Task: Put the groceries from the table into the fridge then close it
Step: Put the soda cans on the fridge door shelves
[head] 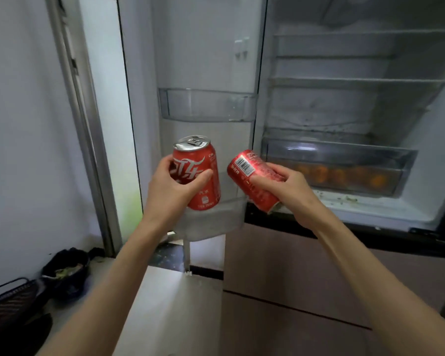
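The left hand point(174, 186) has its fingers point(203, 176) wrapped around an upright red cola can point(199, 173), just above the lower door bin point(216, 217). Beside it, the right hand point(290, 191) grips a second cola can point(252, 181), tilted, before the open fridge point(344, 104).

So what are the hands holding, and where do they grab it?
Each holds a red soda can around its side. The left hand grips the upright can; the right hand grips the tilted can.
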The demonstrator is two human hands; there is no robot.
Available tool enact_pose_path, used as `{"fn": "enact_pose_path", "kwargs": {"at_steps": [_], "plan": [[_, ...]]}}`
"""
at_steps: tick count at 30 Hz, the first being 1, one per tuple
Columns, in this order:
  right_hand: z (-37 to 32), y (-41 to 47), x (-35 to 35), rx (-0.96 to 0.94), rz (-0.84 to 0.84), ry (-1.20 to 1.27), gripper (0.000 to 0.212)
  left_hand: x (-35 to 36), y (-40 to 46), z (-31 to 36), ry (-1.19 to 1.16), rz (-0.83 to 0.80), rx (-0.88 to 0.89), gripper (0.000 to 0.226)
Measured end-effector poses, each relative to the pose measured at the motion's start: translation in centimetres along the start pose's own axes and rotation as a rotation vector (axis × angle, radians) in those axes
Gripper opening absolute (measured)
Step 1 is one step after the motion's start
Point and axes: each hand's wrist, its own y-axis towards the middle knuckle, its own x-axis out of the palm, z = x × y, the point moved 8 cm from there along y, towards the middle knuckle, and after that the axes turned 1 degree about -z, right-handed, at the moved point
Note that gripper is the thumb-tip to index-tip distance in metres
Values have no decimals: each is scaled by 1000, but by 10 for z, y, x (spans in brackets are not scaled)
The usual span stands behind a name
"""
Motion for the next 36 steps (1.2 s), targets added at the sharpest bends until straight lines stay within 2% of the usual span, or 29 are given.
{"fn": "enact_pose_path", "kwargs": {"at_steps": [4, 12, 17, 23, 26, 30, 32, 36], "plan": [[-21, 38, -6, -96, 38, -247, 68, 13, 19, -6, 84, 74, -36, 65], [-36, 70, 22, -256, -80, -678, 68, 28, 35, -16, 440, 131, -63, 71], [-28, 70, 45, -300, -199, -745, 72, 28, 35, -33, 559, 100, -123, 71], [-24, 73, 63, -391, -249, -804, 63, 32, 39, -45, 689, -49, -141, 72], [-16, 73, 69, -405, -297, -796, 68, 33, 38, -47, 724, -105, -128, 73], [-5, 73, 76, -415, -335, -782, 74, 33, 38, -53, 792, -125, -134, 76], [-1, 74, 76, -410, -330, -762, 72, 32, 40, -58, 804, -123, -151, 81], [4, 77, 77, -405, -330, -730, 63, 35, 39, -53, 804, -127, -127, 75]]}}
